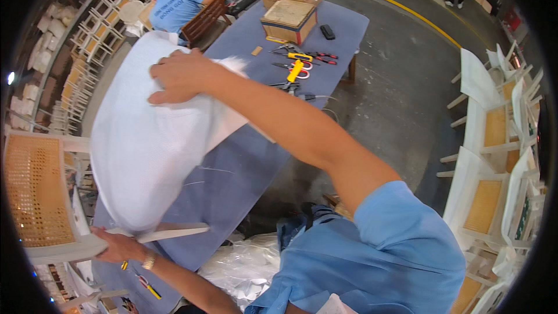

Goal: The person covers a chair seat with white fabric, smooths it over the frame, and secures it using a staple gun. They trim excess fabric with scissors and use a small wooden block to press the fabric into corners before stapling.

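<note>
White cushion [145,145], broad and pale, held up over near end of table [244,163], tilted, upper edge toward far side. Right hand [177,75] on top edge of cushion, fingers curled and pressed into fabric, gripping it; fabric bunched under knuckles. Right arm stretched forward and across from lower right, elbow nearly straight, blue sleeve [401,238] at shoulder. Left hand [119,247] low at bottom left, below cushion, closed around white wooden chair frame [168,232]; watch on wrist. Lower edge of cushion just above that frame, touching or nearly so; cannot tell which. Woven cane chair seat [35,197] at far left, in white frame. Loose threads hanging beside cushion against table cloth. Table covered in blue-grey cloth, running away from viewer. Further along it: yellow-handled tool [296,70], red-handled pliers [322,57], scissors, two cardboard boxes [289,20], small black object [328,32]. Crumpled clear plastic [244,267] under table edge near body. Another person in blue shirt [174,7] seated at far left end on brown wooden chair. Grey concrete floor with yellow line [401,9]; stacks of white cane-seat chairs [494,157] along right side and far left wall.
</note>
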Tool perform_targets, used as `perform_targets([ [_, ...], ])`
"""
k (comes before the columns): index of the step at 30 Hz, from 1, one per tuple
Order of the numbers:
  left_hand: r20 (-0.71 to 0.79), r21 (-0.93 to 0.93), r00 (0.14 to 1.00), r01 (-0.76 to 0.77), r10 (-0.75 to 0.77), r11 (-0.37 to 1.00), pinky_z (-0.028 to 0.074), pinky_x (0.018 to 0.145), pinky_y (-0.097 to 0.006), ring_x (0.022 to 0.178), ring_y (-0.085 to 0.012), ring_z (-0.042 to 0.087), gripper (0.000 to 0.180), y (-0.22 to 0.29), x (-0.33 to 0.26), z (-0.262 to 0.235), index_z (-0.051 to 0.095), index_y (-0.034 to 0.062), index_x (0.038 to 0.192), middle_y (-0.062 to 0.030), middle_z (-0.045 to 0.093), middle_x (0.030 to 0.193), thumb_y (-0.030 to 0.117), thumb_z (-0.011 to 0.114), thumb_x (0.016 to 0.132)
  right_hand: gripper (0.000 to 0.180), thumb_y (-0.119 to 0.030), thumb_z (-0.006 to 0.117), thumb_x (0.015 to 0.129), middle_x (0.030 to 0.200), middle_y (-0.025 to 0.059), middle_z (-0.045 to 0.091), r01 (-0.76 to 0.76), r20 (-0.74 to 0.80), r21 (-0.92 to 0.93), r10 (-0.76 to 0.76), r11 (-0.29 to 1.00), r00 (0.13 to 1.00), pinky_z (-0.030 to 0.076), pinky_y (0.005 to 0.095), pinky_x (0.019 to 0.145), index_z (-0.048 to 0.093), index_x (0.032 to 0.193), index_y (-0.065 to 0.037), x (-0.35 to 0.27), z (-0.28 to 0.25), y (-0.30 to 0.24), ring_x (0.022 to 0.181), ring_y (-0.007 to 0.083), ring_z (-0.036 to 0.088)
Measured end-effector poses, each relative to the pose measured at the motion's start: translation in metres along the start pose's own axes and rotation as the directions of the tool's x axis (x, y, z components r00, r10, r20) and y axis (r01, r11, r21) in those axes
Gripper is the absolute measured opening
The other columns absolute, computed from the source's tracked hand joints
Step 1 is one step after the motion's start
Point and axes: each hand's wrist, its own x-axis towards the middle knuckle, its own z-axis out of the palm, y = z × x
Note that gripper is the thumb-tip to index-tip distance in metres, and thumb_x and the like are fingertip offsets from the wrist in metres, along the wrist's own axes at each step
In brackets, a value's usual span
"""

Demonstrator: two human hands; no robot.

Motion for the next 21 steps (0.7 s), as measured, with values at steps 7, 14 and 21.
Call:
perform_targets([
  [7, 0.087, 0.040, 0.992, -0.097, 0.093, 0.995, 0.053, 0.089, -0.042, 0.099, -0.0325, 0.065, 0.075, -0.111, 0.130, 0.054, 0.053, -0.0138, 0.124, -0.0260, 0.065, 0.118, 0.045, 0.079, 0.085, 0.022, -0.029, 0.062, 0.091, 0.088, 0.0109, 0.066, 0.307, -0.384, 0.129, -0.238, 0.943, 0.892, 0.046, 0.0496, 0.079, 0.063, 0.089, -0.007, 0.009, 0.066, -0.077, 0.089, 0.0301, 0.064],
  [14, 0.115, -0.107, 0.992, -0.046, 0.058, 0.993, 0.053, 0.089, -0.040, 0.101, -0.0290, 0.064, 0.073, -0.101, 0.107, 0.062, 0.053, -0.0134, 0.125, -0.0232, 0.065, 0.118, 0.042, 0.081, 0.086, 0.022, -0.016, 0.069, 0.092, 0.073, 0.0067, 0.049, 0.171, -0.392, 0.316, -0.036, 0.933, 0.919, 0.041, 0.0348, 0.068, 0.053, 0.080, -0.007, -0.195, 0.067, 0.011, 0.067, 0.0225, 0.047],
  [21, 0.016, -0.144, 0.996, -0.085, 0.088, 0.986, 0.053, 0.075, -0.033, 0.086, -0.0199, 0.063, 0.056, -0.133, 0.123, 0.057, 0.058, -0.0048, 0.115, -0.0126, 0.067, 0.102, 0.036, 0.082, 0.086, 0.028, -0.030, 0.055, 0.103, 0.092, 0.0098, 0.068, -0.463, 0.210, 0.853, 0.655, 0.240, 0.726, 0.051, 0.0316, 0.075, 0.060, 0.095, -0.003, -0.335, 0.189, 0.020, 0.080, 0.0154, 0.063],
])
